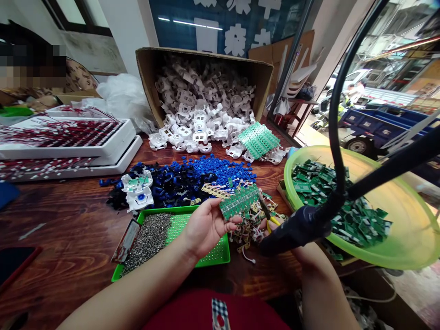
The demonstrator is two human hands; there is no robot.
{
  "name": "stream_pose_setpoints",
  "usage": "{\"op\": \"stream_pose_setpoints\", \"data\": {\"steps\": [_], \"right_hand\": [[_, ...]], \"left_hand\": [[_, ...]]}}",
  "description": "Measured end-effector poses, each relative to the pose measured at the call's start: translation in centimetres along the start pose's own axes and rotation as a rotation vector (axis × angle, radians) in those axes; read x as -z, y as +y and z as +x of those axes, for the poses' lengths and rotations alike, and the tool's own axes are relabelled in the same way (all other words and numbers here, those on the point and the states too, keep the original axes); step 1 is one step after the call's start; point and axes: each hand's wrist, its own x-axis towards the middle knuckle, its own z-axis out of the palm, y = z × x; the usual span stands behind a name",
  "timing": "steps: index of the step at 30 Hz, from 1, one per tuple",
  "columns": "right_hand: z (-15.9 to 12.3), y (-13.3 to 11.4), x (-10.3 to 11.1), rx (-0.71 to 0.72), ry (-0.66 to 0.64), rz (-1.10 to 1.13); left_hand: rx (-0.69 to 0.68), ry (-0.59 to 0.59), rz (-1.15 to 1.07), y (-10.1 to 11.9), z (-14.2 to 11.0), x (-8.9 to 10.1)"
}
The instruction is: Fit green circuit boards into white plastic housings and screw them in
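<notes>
My left hand (pixel 205 228) is closed on the edge of a green circuit board panel (pixel 239 201), which is held above the table. At the panel's right end are the dark jaws of yellow-handled pliers (pixel 274 221). My right hand (pixel 266 225) grips those pliers, though most of its fingers are hidden behind a thick black tool or arm (pixel 295 228). Under the panel lies a heap of small boards with white-plugged wires (pixel 245 231). A green tray (pixel 225 258) of small metal screws (pixel 147 240) sits beside my left forearm.
A cardboard box (pixel 146 87) spills white plastic parts (pixel 199 119). Blue rings (pixel 227 168) and black parts (pixel 172 179) lie in front of it. Stacked green panels (pixel 258 140) rest behind. A yellow-green basin (pixel 409 220) of boards stands right; foam trays (pixel 120 142) with red wires stand left.
</notes>
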Motion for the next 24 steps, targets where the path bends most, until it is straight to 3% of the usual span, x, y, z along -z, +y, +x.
{"op": "stream_pose_setpoints", "data": {"steps": [5,13,24], "right_hand": [[0.5,1.2,0.0,-0.005,0.004,-0.048],[1.7,2.2,-2.2,0.002,0.082,-0.132],[1.6,1.5,-0.3,-0.035,0.067,-0.177]], "left_hand": [[0.002,-0.014,0.02,-0.1,-0.1,0.1],[-0.032,0.024,0.029,-0.9,-0.5,-0.5],[0.017,0.031,-0.003,-0.9,0.1,0.0]]}}
